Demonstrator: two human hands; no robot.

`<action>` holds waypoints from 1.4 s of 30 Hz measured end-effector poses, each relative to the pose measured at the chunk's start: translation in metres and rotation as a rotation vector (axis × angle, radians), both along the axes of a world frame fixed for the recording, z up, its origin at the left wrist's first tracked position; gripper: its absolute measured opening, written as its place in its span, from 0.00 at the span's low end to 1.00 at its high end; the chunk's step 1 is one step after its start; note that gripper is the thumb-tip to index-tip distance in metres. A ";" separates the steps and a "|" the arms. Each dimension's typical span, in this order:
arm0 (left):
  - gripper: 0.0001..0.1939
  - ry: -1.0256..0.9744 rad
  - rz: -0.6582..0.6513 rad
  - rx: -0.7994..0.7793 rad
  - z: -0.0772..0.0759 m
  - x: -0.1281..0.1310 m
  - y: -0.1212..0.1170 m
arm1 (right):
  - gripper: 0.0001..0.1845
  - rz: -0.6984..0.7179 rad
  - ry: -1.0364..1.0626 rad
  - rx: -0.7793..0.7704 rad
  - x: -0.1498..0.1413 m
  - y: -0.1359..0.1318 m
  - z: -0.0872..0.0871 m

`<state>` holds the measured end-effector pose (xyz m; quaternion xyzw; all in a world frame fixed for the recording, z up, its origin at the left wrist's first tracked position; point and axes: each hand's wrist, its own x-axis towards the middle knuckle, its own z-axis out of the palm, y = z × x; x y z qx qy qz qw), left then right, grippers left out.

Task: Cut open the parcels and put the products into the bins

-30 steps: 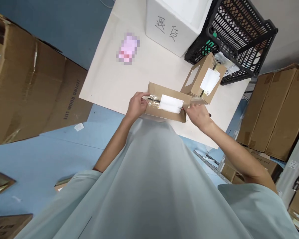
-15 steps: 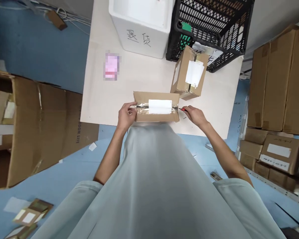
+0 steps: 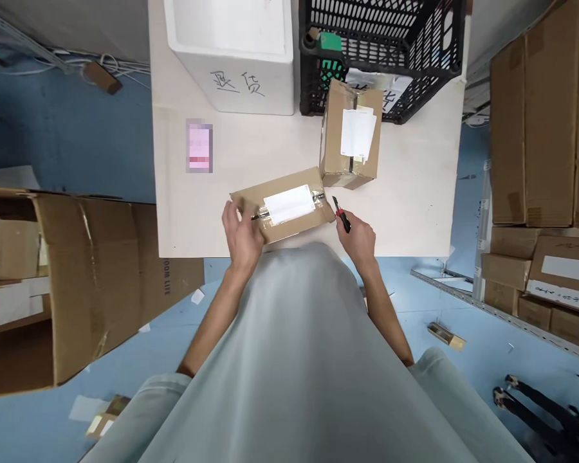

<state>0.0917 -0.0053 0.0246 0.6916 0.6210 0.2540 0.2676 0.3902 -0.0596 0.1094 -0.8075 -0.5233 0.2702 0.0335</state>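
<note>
A flat cardboard box [image 3: 313, 222] with a white label and clear tape lies at the near edge of the pale table [image 3: 415, 206]. My left hand [image 3: 241, 233] rests on the box's left end, fingers curled over it. My right hand [image 3: 358, 236] is closed round a red and black utility knife [image 3: 341, 215], whose blade points up just off the box's right end. A second, taller cardboard box [image 3: 350, 134] with a white label stands behind.
A white foam bin [image 3: 231, 58] with handwriting and a black plastic crate [image 3: 381, 51] sit at the table's back. A pink item [image 3: 199, 146] lies to the left. A large open carton [image 3: 67, 283] stands at left; stacked cartons [image 3: 540, 128] at right.
The knife has come off the box's right end and now points upward. The box has turned slightly, its right end farther away. My view has swung to the left.
</note>
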 end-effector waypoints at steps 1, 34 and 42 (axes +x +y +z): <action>0.22 0.019 -0.091 0.025 0.003 0.014 0.003 | 0.22 -0.004 -0.002 -0.016 -0.002 0.001 0.005; 0.34 0.081 -0.635 -0.028 -0.013 0.116 0.022 | 0.22 0.178 -0.212 -0.219 -0.039 0.077 0.016; 0.34 0.038 -0.603 -0.037 -0.019 0.117 0.021 | 0.18 0.204 -0.224 -0.296 -0.038 0.072 0.022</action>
